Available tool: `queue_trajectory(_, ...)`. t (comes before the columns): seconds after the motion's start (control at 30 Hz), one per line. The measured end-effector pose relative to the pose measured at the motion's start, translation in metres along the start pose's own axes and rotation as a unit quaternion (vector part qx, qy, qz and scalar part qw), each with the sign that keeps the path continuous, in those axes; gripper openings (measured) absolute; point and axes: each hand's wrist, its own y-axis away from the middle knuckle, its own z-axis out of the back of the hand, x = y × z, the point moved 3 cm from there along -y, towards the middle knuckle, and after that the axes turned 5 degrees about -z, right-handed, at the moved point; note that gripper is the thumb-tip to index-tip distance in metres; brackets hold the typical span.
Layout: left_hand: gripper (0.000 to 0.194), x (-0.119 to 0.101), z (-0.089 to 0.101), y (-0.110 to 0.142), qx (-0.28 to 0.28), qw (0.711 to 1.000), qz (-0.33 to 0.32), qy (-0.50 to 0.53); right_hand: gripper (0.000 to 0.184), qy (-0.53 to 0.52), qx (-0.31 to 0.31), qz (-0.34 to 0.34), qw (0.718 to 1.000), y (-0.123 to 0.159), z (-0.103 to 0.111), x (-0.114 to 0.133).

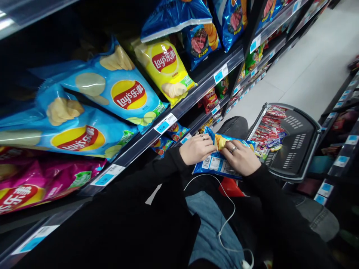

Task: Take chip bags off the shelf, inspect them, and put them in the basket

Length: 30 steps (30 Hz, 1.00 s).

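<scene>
A blue chip bag lies across my lap, with a barcode and a picture of yellow chips on the side that shows. My left hand grips the bag's left part, fingers bent onto it. On its right part, my right hand has its fingers curled against the bag near the chip picture. Each hand wears a ring. Part of the bag's front is covered by my fingers. Beyond my right hand stands a dark shopping basket with several small red snack packs in its left side.
Left of me, a shelf holds light blue Lay's bags, a yellow Lay's bag and magenta bags. Its price-tag rail runs close by my left arm. A white earphone cord hangs over my lap. Another shelf stands at right.
</scene>
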Motion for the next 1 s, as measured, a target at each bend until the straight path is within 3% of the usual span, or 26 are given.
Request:
queue_trajectory(0.13, 0.023, 0.008, -0.002, -0.002, 0.066, 0.993, 0.075, 0.058, 0.028, -0.015, 0.079, -0.115, 0.990, -0.002, -0.008, -0.008)
queue_trajectory(0.37, 0.017, 0.014, -0.007, -0.008, 0.151, 0.974, 0.109, 0.131, 0.027, -0.091, 0.149, -0.150, 0.973, -0.004, -0.011, -0.011)
queue_trajectory(0.63, 0.027, 0.011, -0.011, -0.007, 0.089, 0.996, 0.009, -0.009, 0.028, -0.155, 0.172, -0.107, 0.967, -0.004, -0.023, -0.024)
queue_trajectory(0.8, 0.025, 0.013, -0.010, -0.002, 0.039, 0.995, 0.065, -0.061, 0.026, -0.143, 0.163, -0.101, 0.971, -0.007, -0.024, -0.024)
queue_trajectory(1.0, 0.031, 0.029, -0.017, -0.002, 0.057, 0.991, 0.113, 0.049, 0.026, -0.123, 0.148, -0.105, 0.976, -0.011, -0.023, -0.023)
